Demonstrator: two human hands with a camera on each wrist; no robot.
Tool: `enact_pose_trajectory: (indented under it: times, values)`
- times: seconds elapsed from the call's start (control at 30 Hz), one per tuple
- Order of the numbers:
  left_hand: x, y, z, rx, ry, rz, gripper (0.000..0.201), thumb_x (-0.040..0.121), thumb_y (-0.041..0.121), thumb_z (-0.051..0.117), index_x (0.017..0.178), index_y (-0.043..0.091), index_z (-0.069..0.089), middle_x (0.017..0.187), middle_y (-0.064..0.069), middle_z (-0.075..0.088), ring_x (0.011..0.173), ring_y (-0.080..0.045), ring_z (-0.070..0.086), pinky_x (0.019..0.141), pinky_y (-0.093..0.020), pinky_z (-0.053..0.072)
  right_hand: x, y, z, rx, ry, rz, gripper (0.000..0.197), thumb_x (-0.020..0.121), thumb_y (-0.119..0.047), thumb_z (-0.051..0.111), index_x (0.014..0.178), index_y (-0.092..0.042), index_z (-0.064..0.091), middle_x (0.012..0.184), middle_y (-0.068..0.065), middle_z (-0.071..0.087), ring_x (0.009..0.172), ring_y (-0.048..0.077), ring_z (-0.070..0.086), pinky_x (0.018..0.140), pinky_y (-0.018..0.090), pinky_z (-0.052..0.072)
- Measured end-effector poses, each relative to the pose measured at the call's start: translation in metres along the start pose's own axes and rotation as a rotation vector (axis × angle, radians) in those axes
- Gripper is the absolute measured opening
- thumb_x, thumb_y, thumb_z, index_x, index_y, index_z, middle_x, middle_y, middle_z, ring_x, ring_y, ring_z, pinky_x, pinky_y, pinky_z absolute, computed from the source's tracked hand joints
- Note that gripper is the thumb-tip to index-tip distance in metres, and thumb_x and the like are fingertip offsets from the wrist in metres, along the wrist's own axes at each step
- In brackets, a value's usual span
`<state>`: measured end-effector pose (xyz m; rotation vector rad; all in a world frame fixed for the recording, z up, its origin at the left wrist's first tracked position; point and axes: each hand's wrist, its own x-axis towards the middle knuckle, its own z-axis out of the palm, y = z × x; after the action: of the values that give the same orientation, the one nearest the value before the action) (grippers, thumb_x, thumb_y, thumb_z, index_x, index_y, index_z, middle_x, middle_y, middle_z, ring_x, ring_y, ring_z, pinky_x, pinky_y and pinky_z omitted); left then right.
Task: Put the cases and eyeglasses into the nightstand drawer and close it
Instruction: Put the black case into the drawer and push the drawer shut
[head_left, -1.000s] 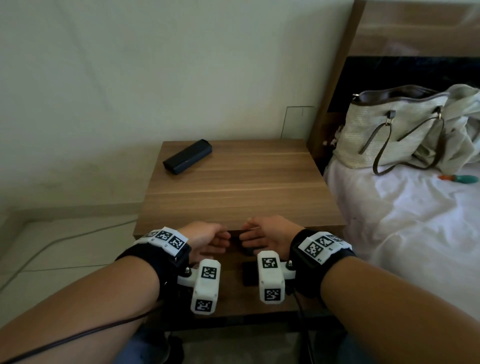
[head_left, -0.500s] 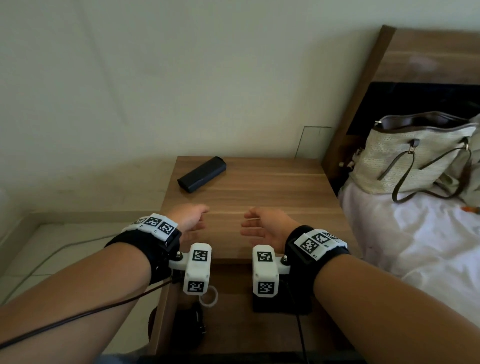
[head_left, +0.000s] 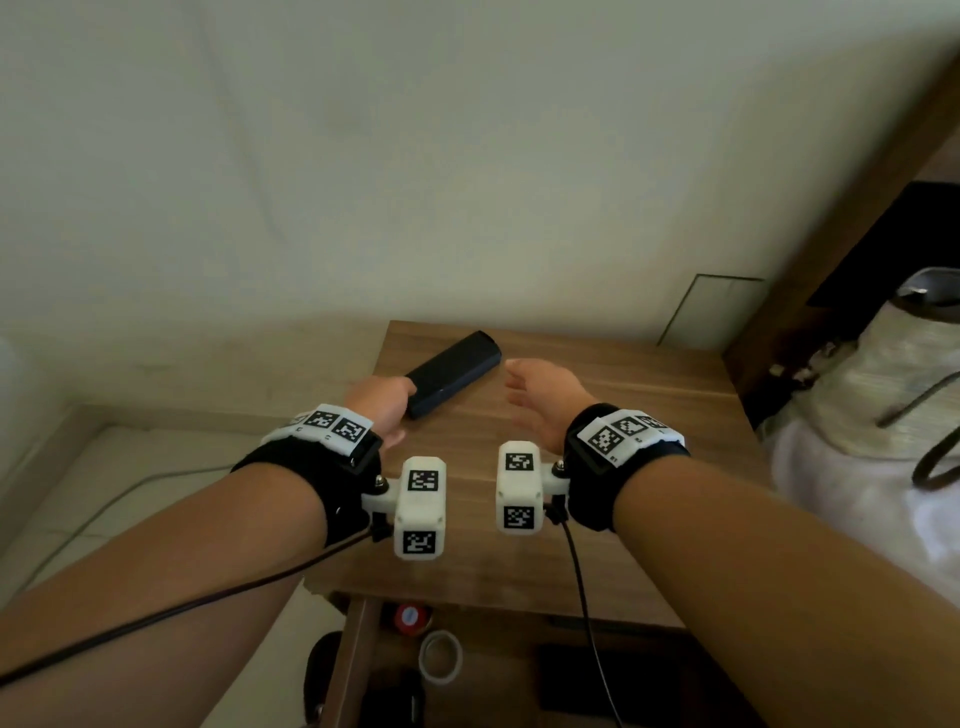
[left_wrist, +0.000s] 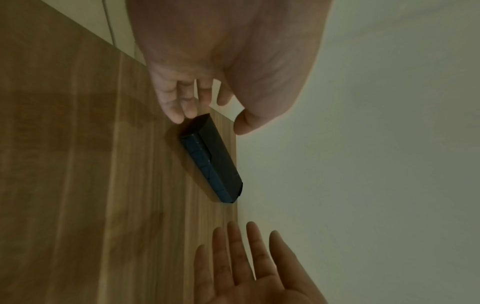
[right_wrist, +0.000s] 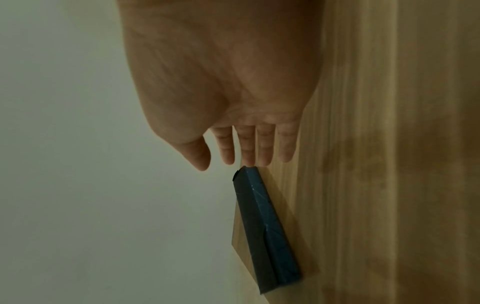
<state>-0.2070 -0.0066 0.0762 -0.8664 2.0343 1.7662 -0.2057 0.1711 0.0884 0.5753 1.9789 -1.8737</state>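
Reaching from both sides, the left hand (head_left: 382, 402) and right hand (head_left: 540, 397) stay spread and empty around the dark case (head_left: 452, 373), mid-frame on the nightstand (head_left: 649, 415). Better to close on both ends together, lifting level toward the open drawer (head_left: 353, 660) at lower centre.

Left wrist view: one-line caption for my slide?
Left hand reaches the near end of the dark blue rectangular case on the wooden nightstand top; open right hand approaches.
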Motion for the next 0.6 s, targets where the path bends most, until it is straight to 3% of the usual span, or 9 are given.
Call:
enact_pose_trajectory:
  times: [0.23, 0.37, 0.43, 0.53, 0.6]
  values:
    - [0.037, 0.003, 0.004, -0.036, 0.038, 0.014, 0.044, 0.09, 0.02, 0.053, 0.129, -0.002, 0.054, 0.075, -0.002, 0.048, 0.063, -0.016, 0.047, 0.08, -0.036, 0.046, 0.068, -0.015, 0.009, -0.169, 0.101, -0.1, 0.042, 0.097, -0.017, 0.05, 0.136, -0.004, 0.048, 0.143, 0.017, 0.048, 0.133, 0.033, 0.045, 0.107, 0.038, 0.038]
    - [0.054, -0.002, 0.005, -0.076, 0.076, -0.003, 0.043, 0.089, 0.019, 0.056, 0.126, -0.002, 0.056, 0.099, -0.011, 0.052, 0.087, -0.025, 0.051, 0.087, -0.041, 0.051, 0.093, -0.011, 0.018, -0.185, 0.118, -0.101, 0.044, 0.096, -0.02, 0.05, 0.137, -0.006, 0.047, 0.142, 0.016, 0.05, 0.131, 0.032, 0.047, 0.107, 0.039, 0.04]
    - [0.057, -0.006, 0.009, -0.096, 0.093, -0.031, 0.04, 0.09, 0.02, 0.056, 0.124, -0.002, 0.057, 0.097, -0.01, 0.053, 0.086, -0.024, 0.052, 0.089, -0.041, 0.051, 0.101, -0.007, 0.021, -0.207, 0.108, -0.095, 0.044, 0.096, -0.018, 0.049, 0.138, -0.005, 0.046, 0.143, 0.017, 0.048, 0.132, 0.034, 0.046, 0.11, 0.043, 0.039]
    - [0.059, -0.008, 0.014, -0.153, 0.126, -0.065, 0.035, 0.09, 0.021, 0.057, 0.118, 0.002, 0.061, 0.082, -0.007, 0.054, 0.071, -0.02, 0.051, 0.085, -0.035, 0.05, 0.107, -0.005, 0.027, -0.29, 0.11, -0.091, 0.047, 0.096, -0.017, 0.048, 0.142, -0.008, 0.042, 0.145, 0.015, 0.047, 0.132, 0.032, 0.046, 0.108, 0.039, 0.039]
    - [0.058, -0.008, 0.017, -0.16, 0.117, -0.079, 0.033, 0.091, 0.019, 0.055, 0.12, 0.003, 0.059, 0.085, -0.007, 0.052, 0.078, -0.022, 0.05, 0.087, -0.035, 0.049, 0.108, -0.004, 0.029, -0.332, 0.127, -0.077, 0.05, 0.097, -0.019, 0.048, 0.145, -0.011, 0.04, 0.146, 0.011, 0.045, 0.132, 0.029, 0.045, 0.106, 0.035, 0.038]
